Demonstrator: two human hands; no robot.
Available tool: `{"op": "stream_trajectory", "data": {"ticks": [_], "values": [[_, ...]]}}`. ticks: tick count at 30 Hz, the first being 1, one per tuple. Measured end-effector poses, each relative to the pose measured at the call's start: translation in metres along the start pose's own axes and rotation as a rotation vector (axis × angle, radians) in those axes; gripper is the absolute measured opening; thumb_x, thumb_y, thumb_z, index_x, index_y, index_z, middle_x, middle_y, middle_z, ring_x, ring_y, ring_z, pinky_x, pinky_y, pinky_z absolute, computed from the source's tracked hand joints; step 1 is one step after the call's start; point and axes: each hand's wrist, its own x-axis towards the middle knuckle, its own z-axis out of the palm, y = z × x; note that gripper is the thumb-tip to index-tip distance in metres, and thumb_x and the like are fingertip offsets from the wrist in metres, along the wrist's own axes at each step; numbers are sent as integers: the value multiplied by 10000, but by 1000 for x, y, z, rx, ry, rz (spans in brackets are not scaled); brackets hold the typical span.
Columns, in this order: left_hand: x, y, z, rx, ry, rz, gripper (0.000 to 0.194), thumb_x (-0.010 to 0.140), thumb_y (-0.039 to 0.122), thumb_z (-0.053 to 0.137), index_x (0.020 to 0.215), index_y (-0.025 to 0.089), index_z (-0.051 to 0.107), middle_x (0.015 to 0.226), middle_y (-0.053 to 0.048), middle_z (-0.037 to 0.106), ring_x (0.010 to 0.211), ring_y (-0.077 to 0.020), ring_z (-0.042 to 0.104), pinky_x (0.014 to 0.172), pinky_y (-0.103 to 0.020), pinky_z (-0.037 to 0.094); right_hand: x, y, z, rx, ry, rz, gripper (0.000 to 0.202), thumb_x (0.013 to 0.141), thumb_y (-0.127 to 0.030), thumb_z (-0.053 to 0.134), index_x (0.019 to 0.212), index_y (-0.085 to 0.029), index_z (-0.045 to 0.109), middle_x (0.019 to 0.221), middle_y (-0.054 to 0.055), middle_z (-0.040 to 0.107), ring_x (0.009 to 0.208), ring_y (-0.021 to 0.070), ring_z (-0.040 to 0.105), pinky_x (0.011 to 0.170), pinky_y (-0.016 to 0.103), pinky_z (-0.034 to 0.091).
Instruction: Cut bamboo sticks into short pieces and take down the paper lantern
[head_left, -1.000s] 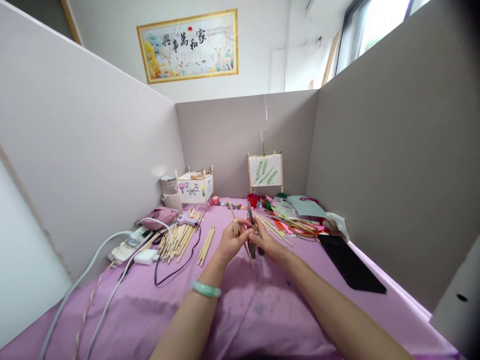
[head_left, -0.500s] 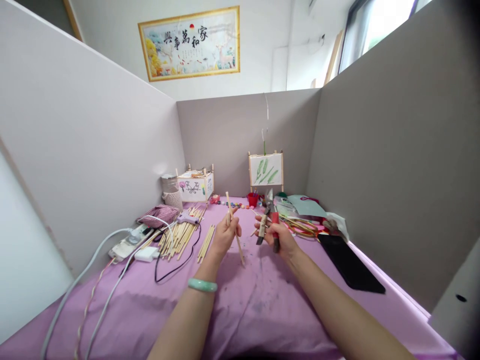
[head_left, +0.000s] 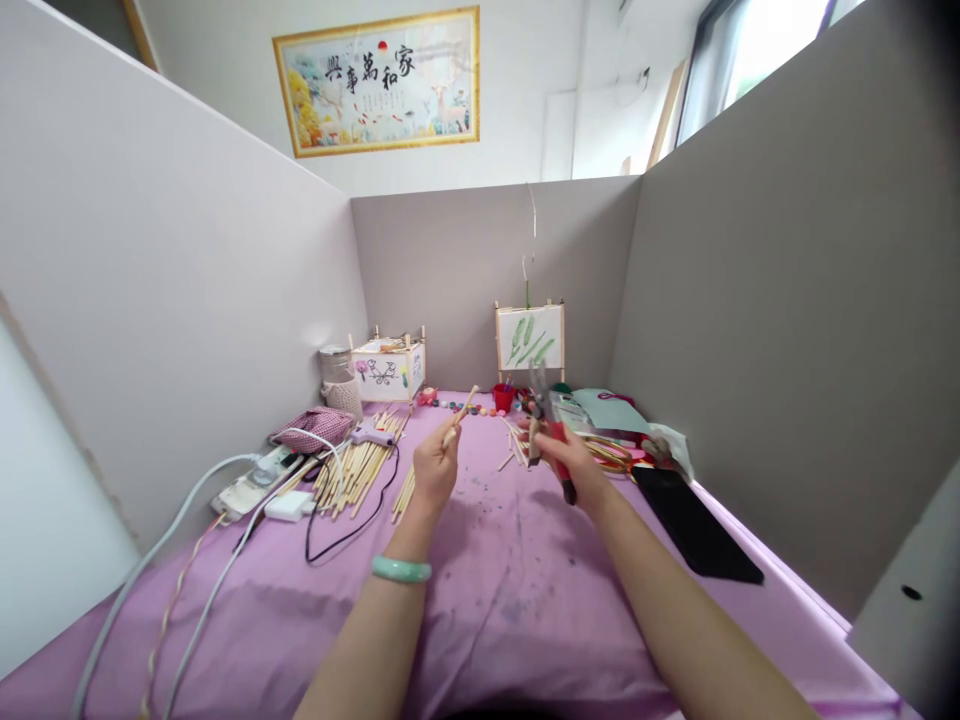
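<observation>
Wooden stick (head_left: 465,408) has swung since half a second ago: its top end leaned upper left, now points upper right. Left hand (head_left: 435,470) shifted a bit left; right hand (head_left: 576,465) slightly right, pliers (head_left: 558,438) along with it. Left hand, just left of center, is a closed fist around the stick; lower end hidden by the hand. Right hand, right of center, grips the pliers by red and pale handles, head pointing up; head blurred, can't tell if the blades meet. Hands are apart, both above the purple-covered worktop (head_left: 510,610). Loose short sticks (head_left: 512,450) lie just left of the right hand; small stick group (head_left: 403,498) partly behind the left hand. Bigger stick pile (head_left: 352,480) left of center, lilac glue gun (head_left: 373,435) on its upper part. Black slab (head_left: 697,525) at right. Red cup (head_left: 503,397) mid-frame, below a paper panel with green strokes (head_left: 530,340). Green bangle (head_left: 401,569) on left wrist.
</observation>
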Motion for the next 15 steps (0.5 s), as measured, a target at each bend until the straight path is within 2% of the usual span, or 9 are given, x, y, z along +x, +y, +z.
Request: {"op": "stream_trajectory", "data": {"ticks": [3, 6, 15], "values": [[0, -4, -3, 359, 106, 61, 321, 882, 305, 495, 1150, 262, 667, 801, -64, 621, 736, -188, 518, 628, -259, 318, -5, 4, 13, -208, -118, 21, 520, 745, -403, 663, 1223, -232, 553, 1133, 76, 617, 977, 228, 603, 817, 370, 494], [-1, -5, -4, 624, 138, 83, 338, 892, 247, 473, 1177, 269, 656, 807, -72, 618, 710, -179, 506, 592, -267, 274, -6, 8, 18, -358, -176, -12, 598, 734, -373, 688, 1288, -226, 516, 1118, 71, 601, 989, 216, 592, 870, 374, 473], [-5, -7, -3, 829, 96, 216, 363, 886, 192, 454, 1167, 299, 657, 800, -63, 587, 686, -172, 473, 572, -283, 246, -5, 19, 18, -399, -205, 15, 610, 706, -307, 709, 1285, -233, 530, 1137, 69, 619, 1064, 236, 590, 943, 413, 449]]}}
